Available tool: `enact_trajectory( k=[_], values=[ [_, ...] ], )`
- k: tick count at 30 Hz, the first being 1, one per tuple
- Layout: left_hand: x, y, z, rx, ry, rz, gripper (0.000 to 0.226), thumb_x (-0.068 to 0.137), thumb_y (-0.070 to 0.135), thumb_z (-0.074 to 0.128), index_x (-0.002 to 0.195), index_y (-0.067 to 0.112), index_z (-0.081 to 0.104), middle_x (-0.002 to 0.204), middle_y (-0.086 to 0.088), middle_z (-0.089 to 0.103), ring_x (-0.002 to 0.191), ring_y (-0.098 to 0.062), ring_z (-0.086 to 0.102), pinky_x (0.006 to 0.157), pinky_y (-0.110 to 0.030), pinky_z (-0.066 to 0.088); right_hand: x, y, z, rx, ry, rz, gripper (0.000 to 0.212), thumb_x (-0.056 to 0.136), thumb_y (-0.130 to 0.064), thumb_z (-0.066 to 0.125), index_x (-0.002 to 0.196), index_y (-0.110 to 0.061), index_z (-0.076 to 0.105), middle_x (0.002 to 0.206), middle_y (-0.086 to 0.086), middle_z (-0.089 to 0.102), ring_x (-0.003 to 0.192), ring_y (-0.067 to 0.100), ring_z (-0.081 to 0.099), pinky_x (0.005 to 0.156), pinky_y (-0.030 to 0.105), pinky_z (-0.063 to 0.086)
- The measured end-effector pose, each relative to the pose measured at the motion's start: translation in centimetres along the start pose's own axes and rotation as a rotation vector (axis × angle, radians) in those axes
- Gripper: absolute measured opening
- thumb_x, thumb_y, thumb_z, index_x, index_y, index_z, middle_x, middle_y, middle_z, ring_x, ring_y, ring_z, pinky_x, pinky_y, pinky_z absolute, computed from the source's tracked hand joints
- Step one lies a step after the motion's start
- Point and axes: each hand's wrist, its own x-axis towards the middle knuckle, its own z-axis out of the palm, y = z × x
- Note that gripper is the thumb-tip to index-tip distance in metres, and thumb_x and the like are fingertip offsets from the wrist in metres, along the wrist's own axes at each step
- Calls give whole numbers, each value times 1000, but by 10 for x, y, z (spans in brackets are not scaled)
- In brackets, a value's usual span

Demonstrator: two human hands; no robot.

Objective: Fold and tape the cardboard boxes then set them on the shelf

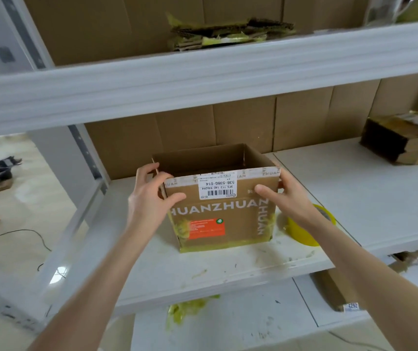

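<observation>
Plainly, the white shelf point(202, 269) filled most of the view, its middle board carrying the work and the beam of the upper board point(202, 79) hanging low over it. The cardboard box point(218, 209) stood upright on that middle board, near its front edge, mouth open to the top, with yellow tape along its bottom seam. That suggests the base was already closed and the box was being settled into place. There was bare board to the left and behind it, so it could likely slide farther in; the beam above left limited room for lifting.

The left hand point(149, 198) clasped the box's near left corner, thumb on the near face and fingers curled over the left wall. The right hand point(286, 198) gripped the near right corner the same way, which kept the box square. Another taped box point(400, 140) sat far right. The yellow tape roll point(304, 231) lay just right of the box, partly hidden by the right wrist.
</observation>
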Motion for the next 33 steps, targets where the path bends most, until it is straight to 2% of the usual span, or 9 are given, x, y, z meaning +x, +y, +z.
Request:
enact_trajectory(
  k=[4,6,11,16,20,23,26,30,33],
  values=[
    [1,-4,-11,-146,-112,67,22,76,11,77,65,16,58,136,5,43,108,11,48,82,-19,51,2,0,-1,-57,-42,-23,77,85,-37,69,150,-35,27,133,2,51,120,17,52,92,27,51],
    [1,-9,-17,-254,-220,71,26,79,5,73,63,10,53,140,6,41,107,22,46,80,-8,47,2,-3,-4,-98,-43,-52,87,77,-48,68,147,-46,18,140,-3,41,124,16,46,86,16,51],
    [2,-12,-17,-331,-371,50,26,87,6,64,68,10,47,152,16,29,118,21,41,87,-20,51,-2,-4,-9,-142,-68,-88,99,67,-63,63,150,-43,13,140,-16,34,127,19,48,91,44,55],
    [0,-9,-6,-343,-304,9,27,89,10,62,70,10,43,145,25,30,110,3,59,82,-47,56,-1,-2,-14,-171,-62,-43,95,67,-62,63,149,-43,18,128,-9,45,119,17,51,90,46,54],
    [-1,-16,2,-475,-227,-27,7,90,9,61,85,12,57,144,24,34,111,-1,60,78,-29,58,0,7,-11,15,-87,-36,87,74,-44,75,147,-43,27,131,-12,56,112,8,59,82,24,55],
    [-11,-22,13,-741,-143,-143,60,87,6,64,138,31,42,136,28,37,110,11,55,81,-13,52,-9,33,-5,205,-195,101,75,74,-22,82,137,-34,41,117,-14,65,103,10,66,74,21,56],
    [-27,-32,31,-764,-332,-272,89,77,22,71,146,40,17,128,31,43,107,7,59,81,-16,53,-15,53,5,203,-295,260,63,75,-15,81,128,-30,50,111,-11,69,103,11,66,74,21,55],
    [-28,-30,45,-693,-416,-319,62,82,30,66,136,40,37,125,21,56,114,5,55,93,-17,48,-5,48,1,177,-88,299,27,80,-29,76,105,-28,64,100,-2,72,85,10,70,68,22,56],
    [-7,-17,33,-660,-372,-331,43,85,50,58,126,54,46,122,23,58,118,7,49,93,-16,37,15,22,-15,281,88,437,55,62,-68,71,91,-20,68,80,-2,69,63,6,65,65,20,54]
  ],
)
